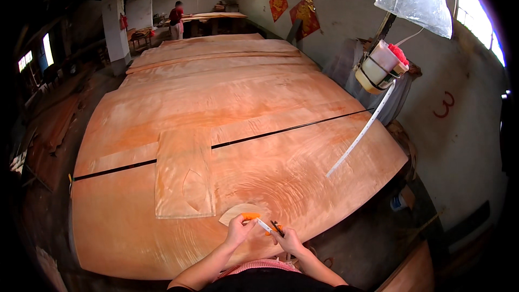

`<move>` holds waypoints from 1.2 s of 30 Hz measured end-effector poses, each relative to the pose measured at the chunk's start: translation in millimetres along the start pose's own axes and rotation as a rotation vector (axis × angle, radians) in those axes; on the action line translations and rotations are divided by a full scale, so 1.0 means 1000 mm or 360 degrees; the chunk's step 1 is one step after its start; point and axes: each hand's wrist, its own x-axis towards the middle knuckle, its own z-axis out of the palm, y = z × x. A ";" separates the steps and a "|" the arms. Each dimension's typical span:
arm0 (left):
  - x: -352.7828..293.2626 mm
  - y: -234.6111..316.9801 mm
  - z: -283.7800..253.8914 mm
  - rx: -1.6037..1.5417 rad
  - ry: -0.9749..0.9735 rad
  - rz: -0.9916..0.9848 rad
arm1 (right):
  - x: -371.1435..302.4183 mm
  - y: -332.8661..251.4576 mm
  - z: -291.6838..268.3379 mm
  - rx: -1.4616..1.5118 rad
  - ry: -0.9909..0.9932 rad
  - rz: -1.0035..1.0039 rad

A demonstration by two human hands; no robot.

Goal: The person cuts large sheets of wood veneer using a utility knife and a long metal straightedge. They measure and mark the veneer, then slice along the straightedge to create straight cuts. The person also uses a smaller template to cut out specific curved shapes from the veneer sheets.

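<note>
My left hand [239,230] is closed on a small orange object [250,216] whose exact kind is unclear. A short white strip [264,226] runs from it toward my right hand. My right hand [290,242] is closed around a slim black-and-orange tool [277,229], partly hidden by the fingers. Both hands are over the near edge of a large reddish-brown wood veneer sheet [130,216]. Just beyond my left hand lies a pale, pointed oval piece of veneer [234,212]. A rectangular veneer piece [184,184] with a leaf-shaped outline lies farther left.
A black strip [281,131] crosses the sheet. At right, a white perforated tape [361,136] trails from a strapped container [380,67] onto the veneer, below a clear plastic bag [415,0]. Another person [176,20] stands at a far table [216,15].
</note>
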 end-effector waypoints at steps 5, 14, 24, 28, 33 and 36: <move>-0.001 0.008 -0.002 -0.0036 -0.0035 -0.0100 | -0.004 -0.006 0.000 -0.0018 0.0019 0.0015; 0.003 -0.009 -0.005 -0.0038 -0.0022 -0.0138 | 0.002 0.008 0.005 -0.0021 -0.0012 0.0048; 0.002 -0.014 -0.004 -0.0080 -0.0002 -0.0234 | 0.003 0.016 0.001 -0.0022 -0.0076 -0.0003; 0.001 -0.018 -0.003 -0.0178 0.0025 -0.0268 | -0.001 0.008 -0.002 -0.0033 -0.0093 -0.0019; -0.001 -0.020 -0.002 -0.0271 0.0063 -0.0363 | -0.004 0.000 -0.005 -0.0080 -0.0097 0.0042; -0.003 -0.021 -0.002 -0.0318 0.0033 -0.0388 | -0.005 0.004 -0.004 -0.0067 -0.0094 0.0052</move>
